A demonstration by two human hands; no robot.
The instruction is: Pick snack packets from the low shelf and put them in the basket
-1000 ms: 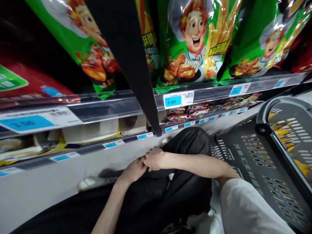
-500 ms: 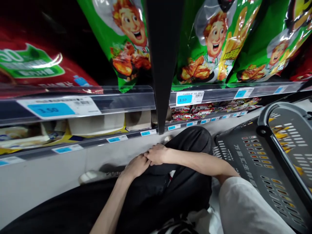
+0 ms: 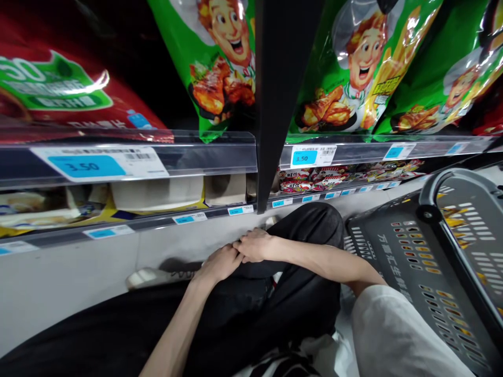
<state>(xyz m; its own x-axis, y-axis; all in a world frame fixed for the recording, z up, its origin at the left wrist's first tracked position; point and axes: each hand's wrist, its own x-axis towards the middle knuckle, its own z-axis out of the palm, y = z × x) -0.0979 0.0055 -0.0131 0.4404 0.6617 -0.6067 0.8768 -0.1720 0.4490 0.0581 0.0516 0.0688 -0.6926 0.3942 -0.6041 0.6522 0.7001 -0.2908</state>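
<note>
I am crouched with both hands together in front of my bent legs in dark trousers (image 3: 243, 319). My left hand (image 3: 222, 262) is curled, its fingertips meeting those of my right hand (image 3: 256, 246) just above the shoes. Both hands are closed, fingers bent and touching, and no object shows in either. Part of the fingers is hidden where the hands overlap. A pale shoe (image 3: 151, 276) lies flat on the floor below my left wrist.
A black shelf upright (image 3: 273, 99) rises ahead. Green snack bags (image 3: 353, 78) and a red bag (image 3: 78, 99) stand on the upper shelf, price tags (image 3: 314, 156) along its edge. Small packets (image 3: 296, 180) sit lower. A grey basket (image 3: 389, 246) with yellow items is at right.
The view has shifted slightly, so the shelf and bags appear a little higher and further right. My hands stay together in the same pose.
</note>
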